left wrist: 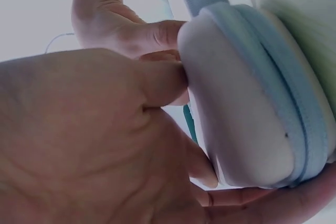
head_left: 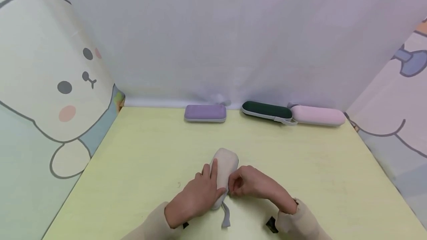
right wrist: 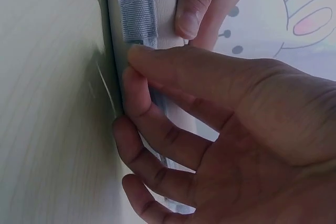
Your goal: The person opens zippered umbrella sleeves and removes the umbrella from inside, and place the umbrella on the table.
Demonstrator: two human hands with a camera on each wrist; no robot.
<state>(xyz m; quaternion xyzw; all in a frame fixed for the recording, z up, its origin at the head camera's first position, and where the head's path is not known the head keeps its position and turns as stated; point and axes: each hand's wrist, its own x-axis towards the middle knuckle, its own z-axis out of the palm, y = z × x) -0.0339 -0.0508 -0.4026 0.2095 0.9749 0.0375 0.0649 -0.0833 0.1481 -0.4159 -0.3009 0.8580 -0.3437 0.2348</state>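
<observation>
I see both hands meeting at the near middle of the table [head_left: 140,151], on a cream case [head_left: 226,164] that lies with its long axis pointing away from me. My left hand [head_left: 197,195] wraps the case's left side: the index finger lies straight along the top, the thumb presses the near end, and the remaining fingers curl under the edge, so it grips the case. My right hand [head_left: 250,184] comes in from the right with its fingers bent and bunched together against the case's near right edge; in the right wrist view the fingertips [right wrist: 137,59] press along the seam beside the grey strap [right wrist: 134,6], pinching at it. The strap's free end trails onto the table toward me.

The table is a pale yellow-green, smooth and matte, with a faint wood grain. White cloth hangs behind it, and panels printed with cartoon rabbits stand on both sides.

Along the far edge lie three more cases, well apart from my hands: a purple case [head_left: 205,113] left of centre, then a dark green case [head_left: 267,110] touching end to end with a pink case [head_left: 318,116]. All are rounded oblongs. The cream one looks soft-shelled, with a light blue zipper band [left wrist: 283,93] running around its rim.
</observation>
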